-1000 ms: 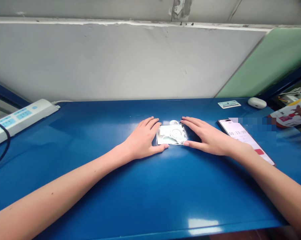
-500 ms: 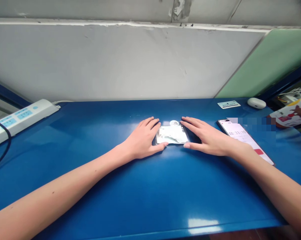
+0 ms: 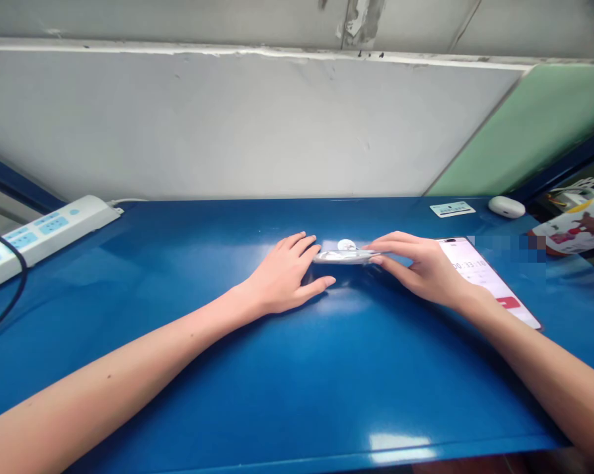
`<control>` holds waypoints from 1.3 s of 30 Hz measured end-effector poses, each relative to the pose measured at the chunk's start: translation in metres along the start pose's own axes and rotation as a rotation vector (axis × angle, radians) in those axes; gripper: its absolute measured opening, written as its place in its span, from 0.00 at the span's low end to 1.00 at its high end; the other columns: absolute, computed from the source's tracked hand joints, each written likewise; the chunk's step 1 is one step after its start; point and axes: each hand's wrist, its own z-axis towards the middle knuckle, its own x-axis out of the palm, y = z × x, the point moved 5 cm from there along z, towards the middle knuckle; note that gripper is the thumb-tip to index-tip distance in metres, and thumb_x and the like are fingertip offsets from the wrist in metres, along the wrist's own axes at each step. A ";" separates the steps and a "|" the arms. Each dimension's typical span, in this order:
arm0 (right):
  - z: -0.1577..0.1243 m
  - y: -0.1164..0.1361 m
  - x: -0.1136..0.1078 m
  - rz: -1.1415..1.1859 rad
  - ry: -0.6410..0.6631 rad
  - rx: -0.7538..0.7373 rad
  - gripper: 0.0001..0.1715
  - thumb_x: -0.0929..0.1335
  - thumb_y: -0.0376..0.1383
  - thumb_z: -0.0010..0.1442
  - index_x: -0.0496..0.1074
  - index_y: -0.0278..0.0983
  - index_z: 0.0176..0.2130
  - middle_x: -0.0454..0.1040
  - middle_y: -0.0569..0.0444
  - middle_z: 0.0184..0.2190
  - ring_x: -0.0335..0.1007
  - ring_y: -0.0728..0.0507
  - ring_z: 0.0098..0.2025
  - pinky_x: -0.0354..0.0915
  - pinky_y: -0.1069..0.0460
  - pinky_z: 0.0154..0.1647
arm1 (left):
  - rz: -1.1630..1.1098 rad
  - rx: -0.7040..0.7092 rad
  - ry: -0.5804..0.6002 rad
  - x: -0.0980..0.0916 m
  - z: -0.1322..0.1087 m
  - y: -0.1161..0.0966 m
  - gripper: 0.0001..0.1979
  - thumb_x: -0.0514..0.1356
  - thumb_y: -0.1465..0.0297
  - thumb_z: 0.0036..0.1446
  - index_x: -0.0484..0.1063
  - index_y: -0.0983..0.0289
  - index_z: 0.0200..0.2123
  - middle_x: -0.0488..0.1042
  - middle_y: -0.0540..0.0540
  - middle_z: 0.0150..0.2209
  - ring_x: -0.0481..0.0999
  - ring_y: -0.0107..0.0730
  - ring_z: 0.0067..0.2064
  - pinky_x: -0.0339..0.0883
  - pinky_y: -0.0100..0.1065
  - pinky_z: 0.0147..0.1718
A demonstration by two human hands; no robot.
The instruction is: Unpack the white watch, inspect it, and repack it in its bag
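Observation:
A small, shiny clear-and-silver packet is tipped up so that mostly its near edge shows; its contents cannot be made out. My right hand pinches the packet's right end between thumb and fingers. At the packet's left end lies my left hand, fingers stretched and thumb apart, the fingertips close to or touching it. Just behind the packet is a round white piece, partly covered by it.
To the right lie a phone showing a timer, a card and a white earbud case. A white power strip with a black cable is at the left. The blue table meets a wall behind.
My right hand has closed on the packet's right end and tilted it up from lying flat. My left hand has barely moved.

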 end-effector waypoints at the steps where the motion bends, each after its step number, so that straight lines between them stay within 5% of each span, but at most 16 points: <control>1: 0.000 -0.002 -0.002 0.024 -0.033 0.044 0.16 0.65 0.45 0.68 0.78 0.44 0.48 0.81 0.49 0.44 0.79 0.36 0.45 0.75 0.41 0.48 | -0.002 0.007 -0.012 0.000 0.000 0.000 0.31 0.54 0.53 0.66 0.67 0.72 0.60 0.66 0.71 0.64 0.59 0.59 0.69 0.54 0.55 0.67; 4: 0.000 -0.007 -0.003 0.090 -0.083 0.146 0.16 0.66 0.46 0.67 0.76 0.42 0.48 0.82 0.50 0.41 0.79 0.38 0.41 0.76 0.43 0.43 | -0.024 0.011 -0.044 0.001 0.000 0.000 0.32 0.57 0.57 0.64 0.60 0.71 0.64 0.65 0.70 0.64 0.60 0.58 0.68 0.55 0.54 0.66; 10: 0.001 -0.011 0.007 0.143 -0.013 0.172 0.19 0.65 0.46 0.68 0.76 0.40 0.52 0.83 0.50 0.43 0.80 0.37 0.42 0.76 0.43 0.44 | -0.142 0.014 -0.109 -0.003 -0.003 -0.001 0.49 0.61 0.59 0.61 0.32 0.65 0.73 0.59 0.71 0.68 0.63 0.57 0.67 0.62 0.55 0.61; 18: 0.001 -0.002 0.016 -0.017 0.093 0.024 0.21 0.62 0.43 0.71 0.73 0.40 0.57 0.76 0.45 0.55 0.74 0.35 0.55 0.71 0.39 0.56 | -0.075 0.027 -0.036 -0.002 -0.002 -0.004 0.38 0.63 0.55 0.58 0.60 0.70 0.64 0.60 0.74 0.67 0.60 0.59 0.68 0.58 0.55 0.64; 24: -0.002 -0.010 0.013 -0.184 0.121 0.010 0.26 0.61 0.45 0.70 0.70 0.38 0.61 0.72 0.41 0.60 0.69 0.32 0.61 0.67 0.35 0.61 | -0.071 0.004 -0.026 -0.001 -0.001 -0.001 0.36 0.63 0.55 0.58 0.61 0.68 0.63 0.63 0.72 0.65 0.59 0.61 0.68 0.57 0.58 0.64; 31: -0.008 -0.014 0.019 -0.256 0.359 0.000 0.48 0.64 0.57 0.65 0.54 0.31 0.71 0.55 0.34 0.71 0.51 0.27 0.72 0.58 0.30 0.67 | -0.010 -0.021 0.021 0.002 0.000 0.000 0.38 0.60 0.51 0.61 0.62 0.72 0.64 0.61 0.71 0.66 0.55 0.62 0.70 0.53 0.57 0.66; 39: -0.008 -0.017 0.023 -0.274 0.388 0.024 0.50 0.62 0.59 0.66 0.50 0.31 0.72 0.51 0.35 0.72 0.44 0.28 0.74 0.55 0.30 0.68 | -0.014 -0.017 0.014 0.003 -0.001 0.001 0.38 0.57 0.50 0.62 0.61 0.71 0.65 0.61 0.71 0.66 0.55 0.61 0.70 0.53 0.57 0.66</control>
